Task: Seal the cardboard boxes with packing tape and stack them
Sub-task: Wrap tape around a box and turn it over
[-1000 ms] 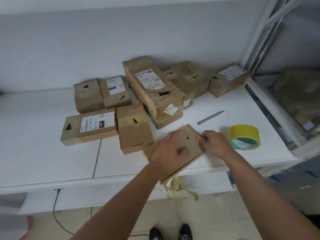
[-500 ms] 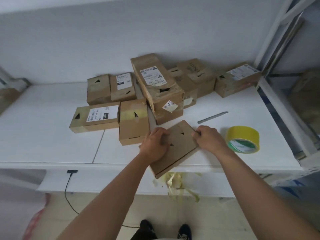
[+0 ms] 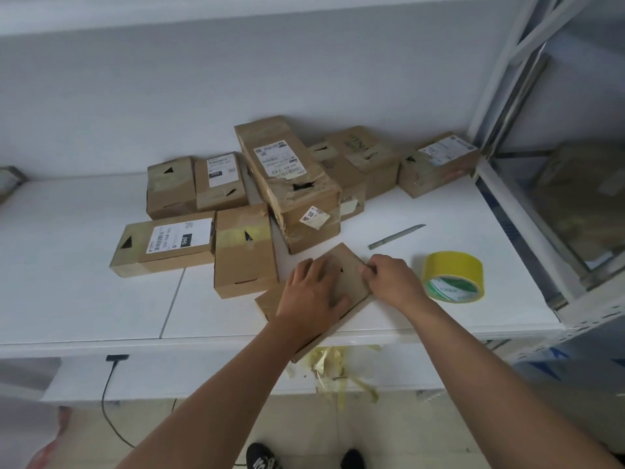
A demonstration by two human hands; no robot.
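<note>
A flat brown cardboard box (image 3: 351,265) lies at the front edge of the white table (image 3: 84,299), turned diagonally, its near corner hanging over the edge. My left hand (image 3: 314,296) lies flat on its top with the fingers spread. My right hand (image 3: 392,279) has its fingers curled at the box's right edge and grips it there. A roll of yellow packing tape (image 3: 453,275) stands just right of my right hand. Several more cardboard boxes (image 3: 291,177), some with shipping labels, are piled behind.
A grey knife blade (image 3: 395,236) lies on the table between the pile and the tape. White metal shelving (image 3: 541,231) borders the table on the right. Crumpled yellow tape scraps (image 3: 331,367) hang below the table edge. A black cable (image 3: 108,401) runs down on the left.
My left hand slid from the box's left edge onto its top, fingers spread. The box stays at the table edge and my right hand stays at its right side.
</note>
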